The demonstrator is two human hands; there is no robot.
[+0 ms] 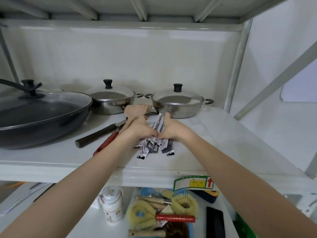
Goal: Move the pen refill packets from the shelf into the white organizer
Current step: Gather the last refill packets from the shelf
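A bundle of pen refill packets [155, 146], white with black print, lies on the white shelf [197, 152] near its front edge. Both hands are closed around the bundle from either side. My left hand [140, 129] grips its left part and my right hand [171, 127] grips its right part, thumb up, with one packet [158, 123] sticking up between them. The packets' lower ends fan out below my hands. No white organizer is in view.
A dark wok with a glass lid [39, 110] stands at the left, two lidded steel pots [111, 100] [178, 102] at the back. A wooden spatula [137, 109] and handled utensils [97, 134] lie left of the packets. Brushes [163, 212] and a bottle [112, 205] sit on the lower shelf.
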